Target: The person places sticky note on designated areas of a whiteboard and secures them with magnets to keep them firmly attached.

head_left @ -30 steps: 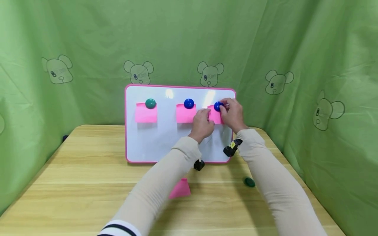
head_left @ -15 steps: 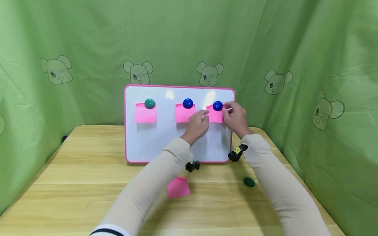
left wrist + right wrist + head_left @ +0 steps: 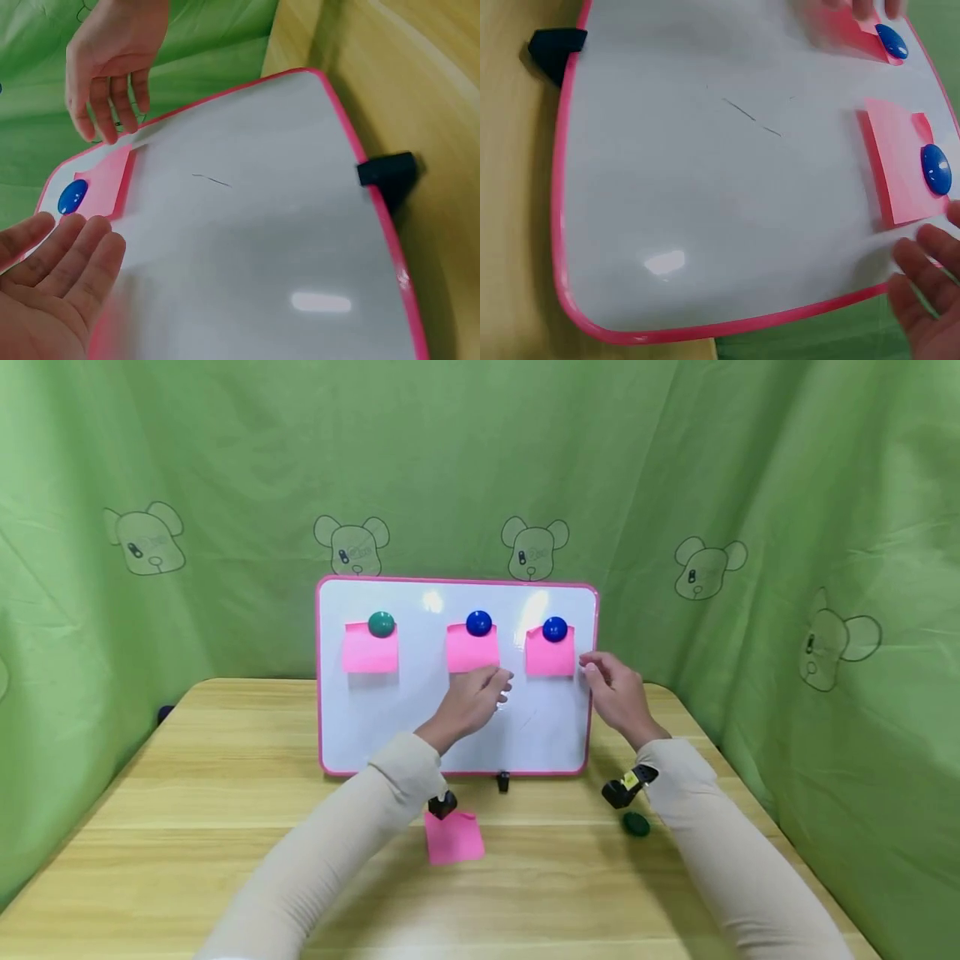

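A whiteboard (image 3: 390, 727) with a pink frame stands upright on the table. Three pink sticky notes hang on it: the left one (image 3: 371, 657) under a green round magnet (image 3: 381, 624), the middle one (image 3: 468, 652) under a blue magnet (image 3: 478, 623), the right one (image 3: 549, 658) under another blue magnet (image 3: 555, 629). My left hand (image 3: 468, 702) is in front of the board just below the middle note, fingers relaxed, holding nothing. Beside the board's right edge is my right hand (image 3: 618, 693), its fingers loosely bent and apart from the right note (image 3: 900, 165). Both hands hold nothing.
On the wooden table (image 3: 187, 827) lie a loose pink sticky note (image 3: 454, 841) in front of the board and a dark green magnet (image 3: 636, 824) near the right forearm. A small black clip-like piece (image 3: 503, 782) sits at the board's lower edge. Green curtains (image 3: 450, 460) surround the table.
Right fingers have come off the right-hand blue magnet, and that hand has moved right and down. The left hand has drawn away from the right note, leftward and down. The magnet stays on the note.
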The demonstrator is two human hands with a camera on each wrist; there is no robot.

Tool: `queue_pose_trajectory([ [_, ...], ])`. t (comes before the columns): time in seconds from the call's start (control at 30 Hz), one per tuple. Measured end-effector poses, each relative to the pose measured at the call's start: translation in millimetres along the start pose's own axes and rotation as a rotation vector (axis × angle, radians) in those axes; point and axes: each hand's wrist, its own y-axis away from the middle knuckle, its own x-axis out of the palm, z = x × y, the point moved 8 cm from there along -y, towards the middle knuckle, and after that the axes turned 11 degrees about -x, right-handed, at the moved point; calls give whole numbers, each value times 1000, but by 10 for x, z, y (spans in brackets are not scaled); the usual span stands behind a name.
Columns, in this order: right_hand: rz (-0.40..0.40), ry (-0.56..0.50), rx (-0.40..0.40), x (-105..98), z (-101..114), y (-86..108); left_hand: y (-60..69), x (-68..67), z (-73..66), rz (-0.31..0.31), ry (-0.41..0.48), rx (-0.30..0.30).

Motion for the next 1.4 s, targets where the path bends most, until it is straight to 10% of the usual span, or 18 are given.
queue_pose_trajectory([
  [0.27,229,-252,62,143,-32,282,206,-30,217,35,-245,73],
  [0.5,356,-350,131,236,-148,586,415,52,543,204,-327,23],
  [0.87,503,49,57,201,-453,1095,855,124,826,305,-388,-44],
  [1.4,642,125,157,119,-640,1518,1140,232,1091,364,-583,-96],
])
